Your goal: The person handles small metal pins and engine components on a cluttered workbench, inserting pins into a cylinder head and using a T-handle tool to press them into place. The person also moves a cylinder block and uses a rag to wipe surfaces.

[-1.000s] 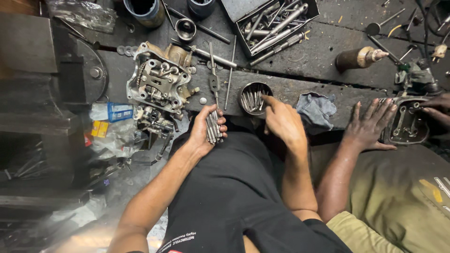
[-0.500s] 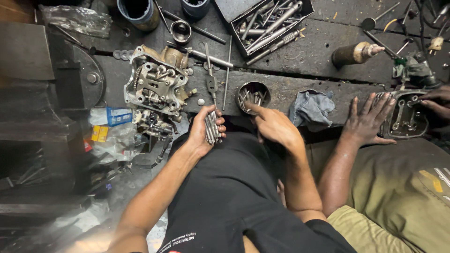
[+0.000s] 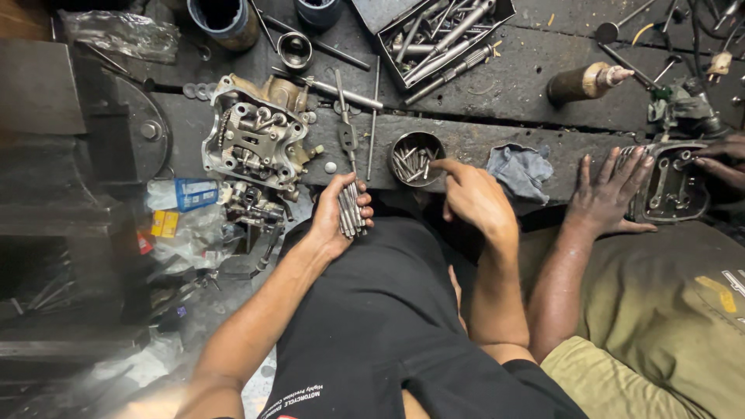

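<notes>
My left hand [image 3: 335, 211] grips a bundle of several long metal bolts [image 3: 351, 210], held upright against the bench edge above my lap. My right hand [image 3: 473, 195] reaches forward, its index finger pointing at the rim of a small round tin [image 3: 417, 158] full of loose bolts. A grey engine cylinder head [image 3: 254, 138] lies on the dark bench just left of my left hand. A T-handle tool [image 3: 345, 128] rests between the head and the tin.
A co-worker's hand [image 3: 609, 194] lies flat by an engine cover [image 3: 669, 182] on the right. A grey rag [image 3: 520, 171] sits by the tin. A tray of tools [image 3: 444, 35], two cups [image 3: 226, 19] and plastic bags [image 3: 182, 225] surround the bench.
My right hand has drawn back a little from over the tin and now points at its rim. The view has shifted slightly. My left hand keeps the bolts.
</notes>
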